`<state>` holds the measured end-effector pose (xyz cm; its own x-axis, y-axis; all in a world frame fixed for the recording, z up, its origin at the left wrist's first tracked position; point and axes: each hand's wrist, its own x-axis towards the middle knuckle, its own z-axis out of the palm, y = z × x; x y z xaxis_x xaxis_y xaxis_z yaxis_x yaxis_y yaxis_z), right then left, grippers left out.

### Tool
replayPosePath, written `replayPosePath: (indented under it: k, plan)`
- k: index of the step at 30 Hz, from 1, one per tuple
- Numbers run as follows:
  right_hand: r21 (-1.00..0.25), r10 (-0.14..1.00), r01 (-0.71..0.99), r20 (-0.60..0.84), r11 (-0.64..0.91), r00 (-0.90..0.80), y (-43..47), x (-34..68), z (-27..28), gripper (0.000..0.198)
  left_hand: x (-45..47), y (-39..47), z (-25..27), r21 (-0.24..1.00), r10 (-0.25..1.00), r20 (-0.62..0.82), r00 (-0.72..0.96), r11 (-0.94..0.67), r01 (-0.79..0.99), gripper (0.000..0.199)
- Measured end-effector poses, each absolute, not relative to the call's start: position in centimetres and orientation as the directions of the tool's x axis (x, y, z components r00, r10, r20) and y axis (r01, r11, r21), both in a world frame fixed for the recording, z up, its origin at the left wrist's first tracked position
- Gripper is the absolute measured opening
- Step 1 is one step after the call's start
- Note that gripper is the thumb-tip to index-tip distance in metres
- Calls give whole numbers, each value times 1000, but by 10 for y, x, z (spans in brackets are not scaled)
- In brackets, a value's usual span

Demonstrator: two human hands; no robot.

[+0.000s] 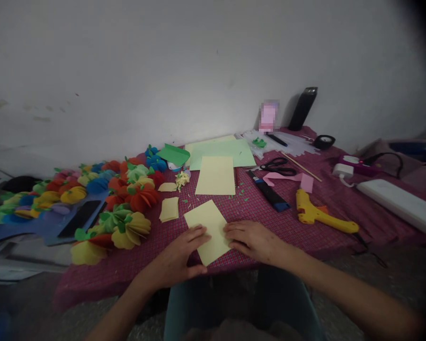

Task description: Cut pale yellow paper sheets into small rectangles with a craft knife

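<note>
A pale yellow sheet of paper (208,222) lies at an angle near the front edge of the table. My left hand (182,255) rests on its left side, fingers stretched out flat and thumb apart. On the right side of the same sheet, my right hand (250,239) lies with its fingers extended over the edge. Just beyond is another pale yellow sheet (216,176), overlapping a light green sheet (239,152). A small stack of yellow paper pieces (169,210) sits to the left, with curled yellow scraps (182,180) behind it.
Colourful paper pumpkins (131,229) crowd the left side, beside a dark phone (80,219). To the right are scissors (279,166), a dark blue cutter (270,191), a pink paper strip (282,176), a yellow glue gun (319,215) and a white power strip (399,203). A black bottle (303,109) stands at the back.
</note>
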<state>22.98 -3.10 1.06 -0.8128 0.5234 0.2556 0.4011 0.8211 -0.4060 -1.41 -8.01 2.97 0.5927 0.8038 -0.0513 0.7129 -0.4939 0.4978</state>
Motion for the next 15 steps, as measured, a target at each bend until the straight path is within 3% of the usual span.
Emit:
replayPosePath:
  k: [15]
  plan:
    - [-352, 471, 363, 298, 863, -830, -28, 230, 6, 22, -12, -79, 26, 451, 800, 9, 600, -539, 712, 52]
